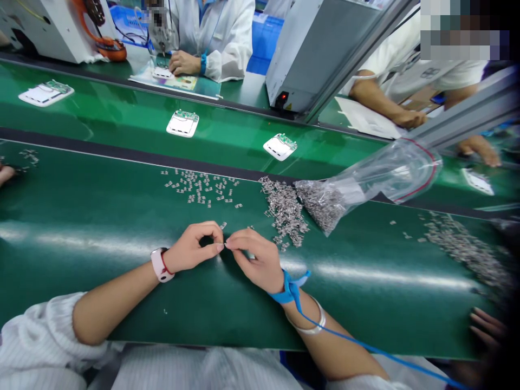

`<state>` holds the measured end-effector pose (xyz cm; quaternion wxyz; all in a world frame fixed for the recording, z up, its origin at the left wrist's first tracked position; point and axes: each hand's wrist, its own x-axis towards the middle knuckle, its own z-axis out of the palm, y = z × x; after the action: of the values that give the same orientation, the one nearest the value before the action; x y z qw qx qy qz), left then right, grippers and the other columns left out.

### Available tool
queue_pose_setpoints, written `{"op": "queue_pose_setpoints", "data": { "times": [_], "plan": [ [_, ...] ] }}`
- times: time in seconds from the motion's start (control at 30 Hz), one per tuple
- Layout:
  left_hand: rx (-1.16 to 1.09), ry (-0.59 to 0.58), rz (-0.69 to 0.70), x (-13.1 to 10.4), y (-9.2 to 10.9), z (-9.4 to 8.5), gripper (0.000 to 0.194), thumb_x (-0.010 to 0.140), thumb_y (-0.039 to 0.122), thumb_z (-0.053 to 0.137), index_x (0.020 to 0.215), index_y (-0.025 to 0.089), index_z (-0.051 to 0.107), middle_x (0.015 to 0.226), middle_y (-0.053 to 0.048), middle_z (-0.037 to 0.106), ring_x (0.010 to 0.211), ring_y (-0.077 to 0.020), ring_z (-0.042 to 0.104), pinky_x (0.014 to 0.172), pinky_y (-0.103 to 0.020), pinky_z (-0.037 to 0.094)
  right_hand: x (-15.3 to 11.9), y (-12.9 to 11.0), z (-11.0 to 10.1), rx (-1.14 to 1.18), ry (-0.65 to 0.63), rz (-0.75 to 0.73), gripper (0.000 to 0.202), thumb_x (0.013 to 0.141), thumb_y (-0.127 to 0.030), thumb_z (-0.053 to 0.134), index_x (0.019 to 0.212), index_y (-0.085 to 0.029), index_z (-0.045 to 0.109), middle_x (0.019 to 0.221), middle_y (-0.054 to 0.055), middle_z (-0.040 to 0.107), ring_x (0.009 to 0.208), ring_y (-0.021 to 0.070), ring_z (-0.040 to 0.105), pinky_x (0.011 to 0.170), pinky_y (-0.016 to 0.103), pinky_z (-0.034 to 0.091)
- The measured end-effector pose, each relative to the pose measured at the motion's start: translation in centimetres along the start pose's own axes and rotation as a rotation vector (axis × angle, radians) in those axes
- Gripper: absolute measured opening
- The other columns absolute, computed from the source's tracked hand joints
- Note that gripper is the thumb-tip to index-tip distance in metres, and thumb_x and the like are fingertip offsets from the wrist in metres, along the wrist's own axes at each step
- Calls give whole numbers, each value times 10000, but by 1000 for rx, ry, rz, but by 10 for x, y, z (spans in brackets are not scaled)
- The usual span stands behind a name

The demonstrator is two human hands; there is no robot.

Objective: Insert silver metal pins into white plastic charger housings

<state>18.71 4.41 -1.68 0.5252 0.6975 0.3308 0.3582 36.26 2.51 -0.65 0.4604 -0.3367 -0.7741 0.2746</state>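
Both of my hands meet over the green table (195,309), fingertips almost touching. My left hand (195,246) pinches thumb to forefinger around a tiny piece that I cannot make out. Opposite it, my right hand (258,254) is also closed in a pinch, with a small light speck at its fingertips. Just beyond my hands, small metal clips (199,187) lie scattered. A denser heap of small metal parts (285,211) lies beyond my right hand. Beside that heap, a clear plastic bag (365,179) lies on its side with more such parts inside.
Behind a dark rail, white devices with green circuit boards (182,123) sit on a green belt (227,124). Across it, a co-worker's hand (184,63) is at a machine. More parts (467,246) lie at the right near another person's fingers (487,325). A blue cord (365,346) trails from my right wrist.
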Motion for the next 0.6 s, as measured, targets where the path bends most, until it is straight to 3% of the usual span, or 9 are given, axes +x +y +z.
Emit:
{"op": "queue_pose_setpoints", "data": {
  "times": [0.2, 0.3, 0.43, 0.53, 0.6],
  "plan": [
    [-212, -126, -132, 1, 2, 0, 285, 808, 359, 506, 623, 145, 477, 636, 5, 465, 593, -102, 432, 575, -227, 375, 2, 3, -13, -206, -187, -463, 210, 815, -76, 493, 923, -210, 614, 825, 64, 680, 838, 170, 628, 708, 314, 523],
    [-224, -112, -111, 1, 3, 1, 289, 803, 370, 510, 621, 148, 472, 637, 1, 473, 594, -105, 439, 575, -230, 384, 2, 4, -15, -211, -242, -496, 196, 806, -78, 514, 898, -217, 617, 840, 60, 685, 853, 175, 631, 723, 322, 527],
    [-78, 2, -18, 0, 3, 2, 236, 798, 318, 519, 638, 149, 485, 675, -12, 485, 625, -113, 465, 594, -239, 401, -3, 2, -4, -31, -94, -177, 176, 813, -102, 500, 870, -225, 613, 887, 61, 664, 858, 148, 621, 748, 301, 523],
    [34, 67, 66, -1, 4, 2, 155, 787, 233, 518, 657, 149, 504, 715, -26, 527, 667, -120, 506, 639, -246, 421, -4, 0, 7, 227, 15, 209, 103, 775, -172, 585, 872, -203, 600, 905, 67, 634, 827, 135, 613, 744, 282, 523],
    [111, 106, 117, -2, 5, 2, 107, 773, 187, 517, 672, 151, 517, 722, -27, 542, 675, -120, 517, 652, -245, 426, -3, 1, 13, 511, 11, 487, 156, 754, -249, 629, 892, -190, 585, 835, 44, 627, 740, 113, 618, 685, 253, 532]
  ]
}}
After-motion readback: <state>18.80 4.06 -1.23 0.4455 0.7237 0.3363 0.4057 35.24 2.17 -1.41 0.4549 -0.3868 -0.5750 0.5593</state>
